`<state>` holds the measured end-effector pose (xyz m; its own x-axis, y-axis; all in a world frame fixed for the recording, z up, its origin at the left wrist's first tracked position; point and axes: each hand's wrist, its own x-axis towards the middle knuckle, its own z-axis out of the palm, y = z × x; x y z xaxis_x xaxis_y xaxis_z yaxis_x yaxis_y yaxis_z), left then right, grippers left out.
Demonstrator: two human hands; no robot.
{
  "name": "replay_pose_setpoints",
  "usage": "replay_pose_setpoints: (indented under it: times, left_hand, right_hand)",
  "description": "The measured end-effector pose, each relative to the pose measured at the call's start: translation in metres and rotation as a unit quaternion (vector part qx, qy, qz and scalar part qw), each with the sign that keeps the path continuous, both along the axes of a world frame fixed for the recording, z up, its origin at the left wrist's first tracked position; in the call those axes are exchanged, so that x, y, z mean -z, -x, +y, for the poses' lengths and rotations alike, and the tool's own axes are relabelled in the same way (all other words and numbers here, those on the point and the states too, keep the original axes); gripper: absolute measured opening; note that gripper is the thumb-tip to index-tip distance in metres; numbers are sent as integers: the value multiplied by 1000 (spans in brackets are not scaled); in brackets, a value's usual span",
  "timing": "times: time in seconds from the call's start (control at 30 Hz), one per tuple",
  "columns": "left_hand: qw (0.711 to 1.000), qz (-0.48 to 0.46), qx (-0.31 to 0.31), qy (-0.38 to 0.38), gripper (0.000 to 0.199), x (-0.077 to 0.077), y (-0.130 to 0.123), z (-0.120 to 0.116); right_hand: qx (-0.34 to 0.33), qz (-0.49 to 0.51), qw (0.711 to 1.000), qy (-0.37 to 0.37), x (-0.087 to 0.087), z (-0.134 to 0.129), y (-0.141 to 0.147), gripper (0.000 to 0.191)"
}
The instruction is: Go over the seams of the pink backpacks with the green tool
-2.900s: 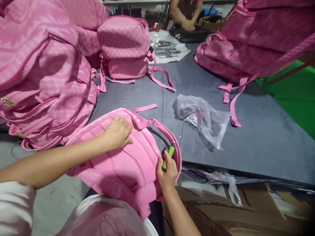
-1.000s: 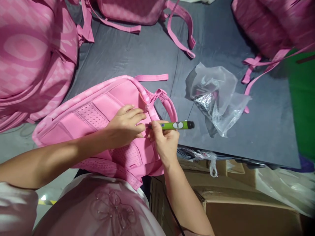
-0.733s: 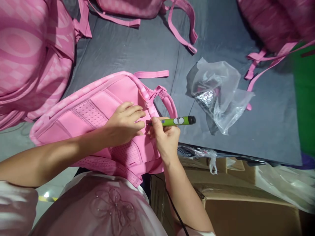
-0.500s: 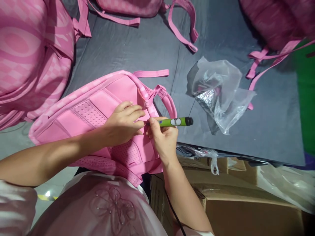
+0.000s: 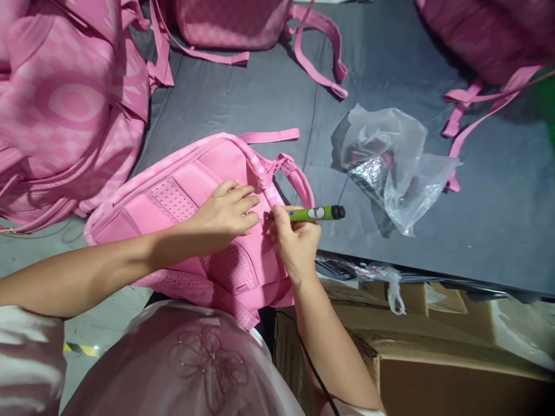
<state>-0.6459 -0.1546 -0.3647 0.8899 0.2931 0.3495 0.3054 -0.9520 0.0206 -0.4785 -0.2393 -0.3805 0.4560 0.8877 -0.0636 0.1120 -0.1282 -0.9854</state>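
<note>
A pink backpack (image 5: 232,159) lies tilted across the table edge near my body, its padded back panel up and its top handle to the right. My left hand (image 5: 228,214) rests on that panel, fingers spread and slightly bent over the fabric. My right hand (image 5: 299,242) is closed around a green marker-like pen (image 5: 303,214) with a black end pointing right. The pen's working tip meets the panel beside my left fingertips, but the exact contact is hidden by my fingers.
Pink checkered backpacks stand at the left (image 5: 69,104), the back (image 5: 229,23) and the far right (image 5: 481,40). A crumpled clear plastic bag (image 5: 394,167) lies on the grey tabletop (image 5: 455,242). Cardboard boxes (image 5: 455,370) stand below the table edge. A thin black cable (image 5: 314,375) crosses my right forearm.
The view has shifted slightly, so things appear a little further right and more of the left backpack shows. My left fingers and the pen have barely moved on the panel.
</note>
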Motion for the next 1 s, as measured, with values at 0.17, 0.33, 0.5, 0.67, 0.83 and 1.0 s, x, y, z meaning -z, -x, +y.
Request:
replay_pose_setpoints:
  times: [0.17, 0.33, 0.5, 0.67, 0.83, 1.0]
  left_hand:
    - [1000, 12, -3, -1, 19, 0, 2, -5]
    - [996, 81, 3, 35, 20, -21, 6, -6]
    - [983, 144, -19, 116, 22, -80, 7, 33]
    - [969, 207, -90, 104, 65, -89, -10, 78]
    - [944, 305, -111, 64, 68, -69, -16, 82]
    - [955, 293, -39, 17, 86, -71, -7, 65]
  right_hand:
    - [23, -4, 1000, -15, 2, -2, 5, 30]
    - [29, -11, 999, -40, 3, -12, 8, 30]
    - [73, -175, 976, -105, 4, -15, 10, 32]
    - [-4, -328, 923, -203, 7, -6, 49, 33]
    - [-14, -346, 899, -268, 16, -27, 74, 25]
    - [-59, -342, 892, -290, 19, -32, 61, 31]
